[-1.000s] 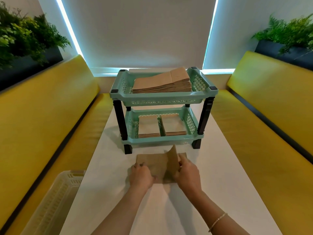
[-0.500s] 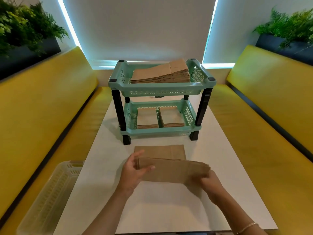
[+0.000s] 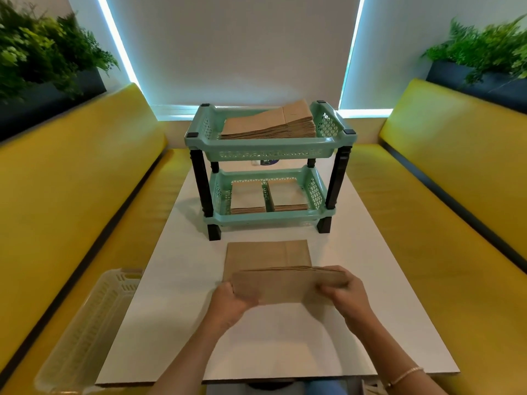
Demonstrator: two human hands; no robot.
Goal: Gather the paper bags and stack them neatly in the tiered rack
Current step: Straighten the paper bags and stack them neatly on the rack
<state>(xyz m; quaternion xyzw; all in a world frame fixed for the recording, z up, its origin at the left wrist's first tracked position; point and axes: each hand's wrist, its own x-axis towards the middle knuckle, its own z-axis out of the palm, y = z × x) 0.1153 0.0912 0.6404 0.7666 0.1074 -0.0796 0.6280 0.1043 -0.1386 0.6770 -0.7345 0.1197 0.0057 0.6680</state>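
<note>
I hold a bundle of flat brown paper bags [image 3: 288, 285] on edge above the white table [image 3: 176, 295]. My left hand [image 3: 229, 305] grips its left end and my right hand [image 3: 346, 295] grips its right end. Another flat bag [image 3: 266, 252] lies on the table just behind the bundle. The mint green two-tier rack [image 3: 268, 149] stands further back at the table's middle. Its top tier carries a thick pile of bags [image 3: 273, 124]. Two smaller piles of bags [image 3: 269, 196] sit side by side in the bottom tier.
Yellow benches run along both sides of the table, the left bench [image 3: 71, 195] and the right bench [image 3: 445, 195]. A pale see-through plastic basket [image 3: 91, 329] rests on the left bench seat near me. Planters with green foliage sit behind both backrests.
A second ago both hands worked on the bags lying on the table. Since then they have lifted a bundle, turned it on edge and drawn it toward me, leaving one bag flat.
</note>
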